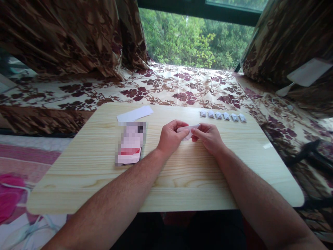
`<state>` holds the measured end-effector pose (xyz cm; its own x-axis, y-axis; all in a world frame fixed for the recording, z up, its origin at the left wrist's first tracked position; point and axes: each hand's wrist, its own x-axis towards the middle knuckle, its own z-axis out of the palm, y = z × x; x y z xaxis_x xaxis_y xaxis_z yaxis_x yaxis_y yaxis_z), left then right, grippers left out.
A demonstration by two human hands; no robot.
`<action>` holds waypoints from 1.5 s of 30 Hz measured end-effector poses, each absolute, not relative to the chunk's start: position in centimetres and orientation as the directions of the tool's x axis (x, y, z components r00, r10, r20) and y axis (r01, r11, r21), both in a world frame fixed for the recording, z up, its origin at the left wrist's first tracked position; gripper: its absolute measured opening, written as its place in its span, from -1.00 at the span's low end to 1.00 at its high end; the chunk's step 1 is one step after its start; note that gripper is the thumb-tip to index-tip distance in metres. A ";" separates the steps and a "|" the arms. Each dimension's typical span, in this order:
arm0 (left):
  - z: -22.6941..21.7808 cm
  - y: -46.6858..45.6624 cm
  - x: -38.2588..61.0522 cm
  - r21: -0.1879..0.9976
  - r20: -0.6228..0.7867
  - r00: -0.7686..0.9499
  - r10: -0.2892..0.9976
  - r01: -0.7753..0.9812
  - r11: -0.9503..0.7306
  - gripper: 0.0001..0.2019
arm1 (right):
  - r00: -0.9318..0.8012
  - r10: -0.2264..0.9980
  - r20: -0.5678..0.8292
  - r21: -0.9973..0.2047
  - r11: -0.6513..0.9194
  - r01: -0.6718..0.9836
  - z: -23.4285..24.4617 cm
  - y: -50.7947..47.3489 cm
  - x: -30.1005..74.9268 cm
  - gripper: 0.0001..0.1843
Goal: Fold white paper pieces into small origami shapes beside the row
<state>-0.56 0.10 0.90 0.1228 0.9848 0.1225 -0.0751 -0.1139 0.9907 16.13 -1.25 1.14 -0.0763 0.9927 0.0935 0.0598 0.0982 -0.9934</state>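
Observation:
Both hands meet over the middle of the wooden table (187, 194), pinching a small piece of white paper (190, 131) that looks folded. My left hand (171, 137) is closed on its left side, the thumb lying on top. On the right side, my right hand (208, 136) grips it between thumb and curled fingers. The fingers hide part of the paper, so its exact shape cannot be made out. Beyond my right hand, several small folded paper pieces (219, 115) stand in a row. White paper strips (135, 114) lie at the table's far left.
A phone (130, 158), partly pixelated, lies left of my left hand. Behind the table runs a floral-covered ledge (187, 86) below a window, with patterned curtains (85, 34) at both sides. A white lamp (308, 73) stands at the right. Pink cloth (10, 194) and cables are at lower left.

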 end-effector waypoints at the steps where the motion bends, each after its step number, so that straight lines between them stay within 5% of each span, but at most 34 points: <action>1: 1.0 0.1 -0.6 0.991 0.126 0.135 0.983 -0.064 -0.118 -0.73 | -0.083 0.991 0.101 -0.992 0.106 0.062 1.1 -1.2 16.1 -0.65; 45: 0.6 0.0 -0.4 0.979 0.183 0.143 0.973 0.063 -0.193 -0.76 | 0.054 0.965 0.256 -0.949 0.240 0.203 1.1 -1.3 15.6 -0.82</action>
